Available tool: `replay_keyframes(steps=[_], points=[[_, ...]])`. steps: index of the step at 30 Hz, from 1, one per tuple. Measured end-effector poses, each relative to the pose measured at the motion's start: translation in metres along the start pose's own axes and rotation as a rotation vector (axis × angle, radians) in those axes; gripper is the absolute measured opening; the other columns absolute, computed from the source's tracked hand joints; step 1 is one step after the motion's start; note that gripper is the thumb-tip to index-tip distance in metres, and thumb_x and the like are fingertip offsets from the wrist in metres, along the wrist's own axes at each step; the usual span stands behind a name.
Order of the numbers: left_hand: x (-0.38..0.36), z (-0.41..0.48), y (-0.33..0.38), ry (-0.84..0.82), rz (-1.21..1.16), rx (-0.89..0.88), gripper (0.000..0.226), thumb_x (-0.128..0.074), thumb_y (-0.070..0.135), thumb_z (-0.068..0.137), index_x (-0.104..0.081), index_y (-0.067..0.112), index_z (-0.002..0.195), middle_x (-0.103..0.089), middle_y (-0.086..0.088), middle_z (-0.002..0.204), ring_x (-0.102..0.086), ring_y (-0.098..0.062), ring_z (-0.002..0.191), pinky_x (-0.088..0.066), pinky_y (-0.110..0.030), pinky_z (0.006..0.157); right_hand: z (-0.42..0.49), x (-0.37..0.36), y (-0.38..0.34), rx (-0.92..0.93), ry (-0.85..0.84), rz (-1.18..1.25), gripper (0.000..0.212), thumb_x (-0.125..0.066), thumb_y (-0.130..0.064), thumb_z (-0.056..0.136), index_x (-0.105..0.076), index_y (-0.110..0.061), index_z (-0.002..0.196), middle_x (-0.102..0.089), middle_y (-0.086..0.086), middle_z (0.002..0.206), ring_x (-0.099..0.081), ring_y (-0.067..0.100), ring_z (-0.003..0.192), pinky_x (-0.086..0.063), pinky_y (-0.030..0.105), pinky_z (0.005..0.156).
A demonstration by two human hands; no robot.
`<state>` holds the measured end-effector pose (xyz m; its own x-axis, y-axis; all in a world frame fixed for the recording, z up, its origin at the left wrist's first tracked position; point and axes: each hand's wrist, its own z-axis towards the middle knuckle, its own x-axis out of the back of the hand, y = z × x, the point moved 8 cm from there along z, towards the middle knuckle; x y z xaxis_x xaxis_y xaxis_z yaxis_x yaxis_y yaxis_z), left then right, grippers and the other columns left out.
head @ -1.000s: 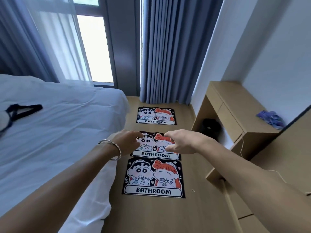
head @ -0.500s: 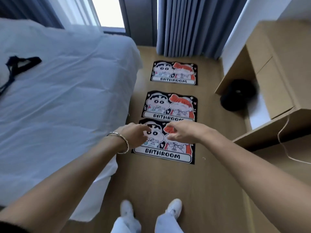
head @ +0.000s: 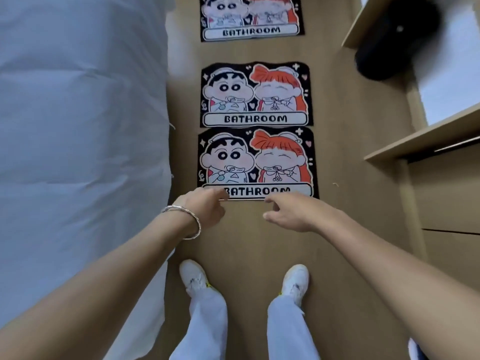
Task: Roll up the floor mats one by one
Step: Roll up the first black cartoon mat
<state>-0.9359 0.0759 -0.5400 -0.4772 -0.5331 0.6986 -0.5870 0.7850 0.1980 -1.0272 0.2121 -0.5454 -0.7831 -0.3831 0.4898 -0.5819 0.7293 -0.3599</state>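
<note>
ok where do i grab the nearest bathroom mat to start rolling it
Take the nearest mat by its near edge, below the BATHROOM label, left hand and right hand toward its corners, coming from your feet's side. It lies flat, its far edge abuts the middle mat, and the near edge faces bare floor.

Twisted silver metal bangle (head: 179, 209) on left wrist; loose pale bluish-white trousers (head: 207, 320); white lace-up sneakers (head: 193, 278), small yellow marks.

Three floor mats (head: 255, 162), two white shoes (head: 193, 278), one bracelet (head: 191, 223), one bed (head: 78, 126).
</note>
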Motion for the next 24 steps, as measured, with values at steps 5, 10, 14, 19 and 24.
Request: replay_keyframes(steps=[5, 10, 14, 19, 24], points=[[-0.088, 0.093, -0.049, -0.009, 0.02, 0.036, 0.038, -0.043, 0.022, 0.093, -0.052, 0.032, 0.129, -0.057, 0.0, 0.127, -0.057, -0.021, 0.11, -0.05, -0.034, 0.09, 0.115, -0.074, 0.028, -0.023, -0.001, 0.085, 0.052, -0.047, -0.04, 0.095, -0.038, -0.021, 0.143, -0.045, 0.002, 0.143, -0.045, 0.021, 0.128, -0.039, 0.034, 0.101], [-0.186, 0.162, -0.105, -0.066, 0.051, 0.115, 0.038, -0.048, 0.026, 0.093, -0.049, 0.027, 0.131, -0.046, -0.002, 0.128, -0.054, -0.024, 0.112, -0.045, -0.032, 0.089, 0.216, -0.162, 0.063, -0.053, -0.008, 0.153, 0.049, -0.047, -0.043, 0.094, -0.043, -0.023, 0.139, -0.049, 0.003, 0.138, -0.049, 0.024, 0.124, -0.041, 0.04, 0.101], [-0.256, 0.201, -0.145, -0.138, 0.058, 0.17, 0.037, -0.047, 0.028, 0.094, -0.048, 0.026, 0.131, -0.043, -0.004, 0.126, -0.055, -0.026, 0.109, -0.046, -0.033, 0.087, 0.275, -0.219, 0.093, -0.083, -0.065, 0.152, 0.051, -0.046, -0.043, 0.095, -0.043, -0.02, 0.14, -0.046, 0.004, 0.142, -0.046, 0.022, 0.127, -0.04, 0.041, 0.103], [-0.306, 0.258, -0.188, -0.148, 0.045, 0.229, 0.035, -0.042, 0.029, 0.094, -0.05, 0.027, 0.128, -0.044, -0.002, 0.127, -0.055, -0.026, 0.107, -0.047, -0.032, 0.088, 0.337, -0.245, 0.129, -0.099, -0.074, 0.122, 0.049, -0.045, -0.041, 0.097, -0.042, -0.019, 0.14, -0.045, 0.005, 0.142, -0.045, 0.022, 0.128, -0.039, 0.042, 0.104], [-0.329, 0.304, -0.216, -0.092, -0.017, 0.309, 0.031, -0.04, 0.029, 0.094, -0.053, 0.023, 0.121, -0.045, -0.001, 0.122, -0.054, -0.024, 0.098, -0.047, -0.03, 0.086, 0.39, -0.243, 0.148, -0.07, -0.044, 0.033, 0.049, -0.044, -0.041, 0.097, -0.042, -0.019, 0.141, -0.045, 0.004, 0.143, -0.045, 0.019, 0.129, -0.038, 0.038, 0.105]])
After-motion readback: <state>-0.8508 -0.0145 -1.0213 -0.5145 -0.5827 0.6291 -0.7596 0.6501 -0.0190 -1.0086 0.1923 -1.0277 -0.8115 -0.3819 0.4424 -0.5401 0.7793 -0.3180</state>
